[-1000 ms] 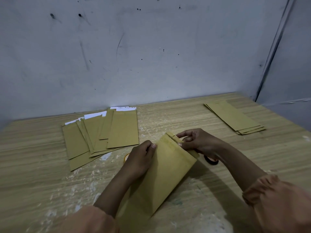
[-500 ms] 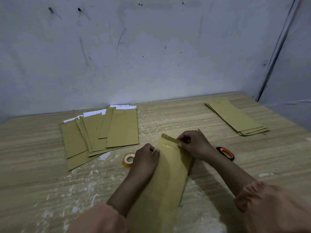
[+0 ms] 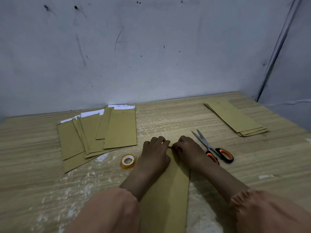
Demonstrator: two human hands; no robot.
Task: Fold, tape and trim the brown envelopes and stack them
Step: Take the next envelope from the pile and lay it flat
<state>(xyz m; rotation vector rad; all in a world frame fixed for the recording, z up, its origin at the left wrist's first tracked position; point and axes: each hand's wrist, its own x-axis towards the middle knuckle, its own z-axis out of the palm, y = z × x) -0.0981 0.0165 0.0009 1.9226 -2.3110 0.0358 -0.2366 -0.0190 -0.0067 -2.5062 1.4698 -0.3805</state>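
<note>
Head view: a brown envelope (image 3: 170, 190) lies lower centre on the table (image 3: 33, 165), both hands at its top edge. The left hand (image 3: 155, 153) presses down, fingers curled over the edge; the right hand (image 3: 186, 149) pinches it. Tape roll (image 3: 128, 161) sits just left, scissors (image 3: 212, 149) just right. Fanned envelopes (image 3: 99, 133) lie centre left, the stack (image 3: 235, 117) upper right.

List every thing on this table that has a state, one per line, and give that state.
Envelope in work: flat on the table, far end under both hands.
Left hand: fingers curled at the envelope's far end.
Right hand: pinching there.
Scissors: blades open, untouched.
Tape roll: lying flat, untouched.
Left envelopes: fanned loosely, white paper showing.
Right envelopes: stacked.
</note>
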